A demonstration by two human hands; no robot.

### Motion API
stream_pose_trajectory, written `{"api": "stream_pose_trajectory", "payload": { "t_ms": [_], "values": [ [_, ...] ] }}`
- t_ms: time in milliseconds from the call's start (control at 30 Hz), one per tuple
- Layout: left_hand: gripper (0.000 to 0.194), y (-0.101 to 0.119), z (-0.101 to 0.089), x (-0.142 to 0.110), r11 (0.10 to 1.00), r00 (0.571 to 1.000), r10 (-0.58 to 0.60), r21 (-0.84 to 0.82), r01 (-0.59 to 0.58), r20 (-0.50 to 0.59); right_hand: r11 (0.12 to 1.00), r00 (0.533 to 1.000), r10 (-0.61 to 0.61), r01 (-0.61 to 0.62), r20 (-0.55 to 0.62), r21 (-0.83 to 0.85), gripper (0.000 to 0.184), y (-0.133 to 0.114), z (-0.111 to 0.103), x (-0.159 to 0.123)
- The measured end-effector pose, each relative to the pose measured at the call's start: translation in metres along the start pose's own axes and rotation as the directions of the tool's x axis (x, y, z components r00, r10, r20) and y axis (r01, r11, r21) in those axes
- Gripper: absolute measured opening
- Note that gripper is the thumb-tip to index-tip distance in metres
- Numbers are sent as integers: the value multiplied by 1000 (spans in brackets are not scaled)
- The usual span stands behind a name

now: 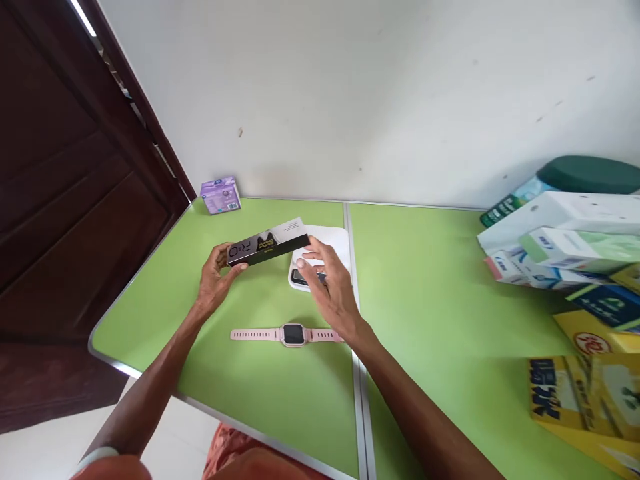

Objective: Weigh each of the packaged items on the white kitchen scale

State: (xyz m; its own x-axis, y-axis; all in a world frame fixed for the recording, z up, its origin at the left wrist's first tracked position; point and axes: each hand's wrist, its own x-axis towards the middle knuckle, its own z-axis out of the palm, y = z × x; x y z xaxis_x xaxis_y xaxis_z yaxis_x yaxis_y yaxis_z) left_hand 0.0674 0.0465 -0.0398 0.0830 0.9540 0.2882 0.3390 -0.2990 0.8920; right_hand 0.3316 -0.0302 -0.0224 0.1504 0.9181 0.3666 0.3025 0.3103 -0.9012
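Observation:
A slim black-and-silver carton [267, 243] is held in the air, tilted with its right end higher. My left hand [217, 273] grips its left end, thumb on the front lower edge and fingers behind. At the other end is my right hand [327, 280], its fingers apart and thumb off the carton; the index finger is at the corner, perhaps touching it. Partly hidden behind carton and right hand lies a flat white device with a dark display [333, 241], like a small scale. Below the hands a pink smartwatch [293, 335] lies stretched out; my right wrist covers its strap's right end.
A purple box [221, 195] stands at the table's back left corner. Along the right side, several cartons are piled, with a yellow box [575, 393] in front and a green-lidded container [590, 175] behind. A metal-edged seam [356, 373] divides the green table [420, 280].

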Motion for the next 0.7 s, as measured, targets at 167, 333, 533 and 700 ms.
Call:
{"api": "stream_pose_trajectory", "payload": {
  "t_ms": [167,333,533,700],
  "values": [
    [66,-31,-58,2,991,997,-75,106,77,-20,993,975,86,-99,204,56,84,22,52,14],
    [58,-66,-95,16,957,991,-131,255,135,-32,994,928,93,-106,360,18,66,42,90,32],
    [53,-90,-103,56,917,991,-117,375,134,-66,993,901,102,-70,422,-92,58,46,106,35],
    [52,-98,-101,95,895,990,-112,424,137,-85,994,903,69,-28,423,-104,48,43,83,20]
  ]
}}
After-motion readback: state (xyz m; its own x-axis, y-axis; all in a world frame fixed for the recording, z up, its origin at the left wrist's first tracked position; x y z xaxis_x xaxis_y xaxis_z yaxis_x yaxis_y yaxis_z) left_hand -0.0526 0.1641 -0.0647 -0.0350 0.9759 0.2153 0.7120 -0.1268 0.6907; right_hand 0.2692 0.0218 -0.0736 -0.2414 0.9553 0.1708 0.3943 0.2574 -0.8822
